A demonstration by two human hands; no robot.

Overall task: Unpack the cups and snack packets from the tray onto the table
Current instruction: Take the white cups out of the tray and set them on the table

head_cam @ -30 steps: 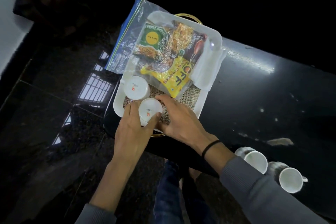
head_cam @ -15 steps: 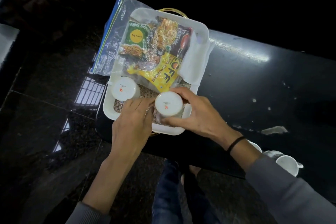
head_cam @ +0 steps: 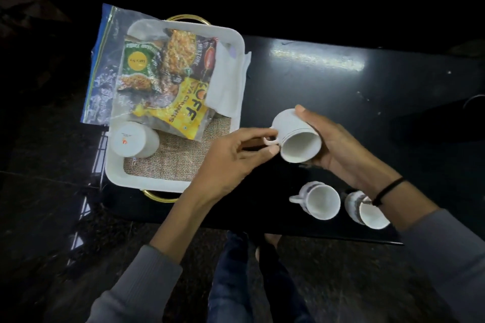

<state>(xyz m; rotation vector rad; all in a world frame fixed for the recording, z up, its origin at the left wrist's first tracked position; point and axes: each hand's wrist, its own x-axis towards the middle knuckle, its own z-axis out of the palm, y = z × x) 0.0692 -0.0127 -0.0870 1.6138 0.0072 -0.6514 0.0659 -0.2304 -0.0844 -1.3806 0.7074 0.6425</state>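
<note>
Right hand [head_cam: 338,149] is wrapping a white china cup [head_cam: 294,126], left hand [head_cam: 231,157] pinching its handle; next, stand it on the shiny black table [head_cam: 341,92].

The right hand [head_cam: 338,147] covered the far side of the white ceramic cup [head_cam: 294,126] it held. The thumb and forefinger of the left hand [head_cam: 231,155] hid part of that cup's handle. The right wrist crossed the patterned white cup [head_cam: 367,215] standing furthest right on the glossy black table [head_cam: 341,92], hiding part of its rim. The left wrist cut off one end of the near brass handle [head_cam: 157,195] of the white rectangular tray [head_cam: 147,181]. The clear zip bag [head_cam: 105,73] lay over the far part of the woven burlap mat [head_cam: 170,162] and one edge of the folded white cloth [head_cam: 225,81]. The mark on the base of the upturned white cup [head_cam: 131,139] was too small to read, perhaps a red logo. Both grey sleeves [head_cam: 136,291] ran off the bottom edge.
</note>
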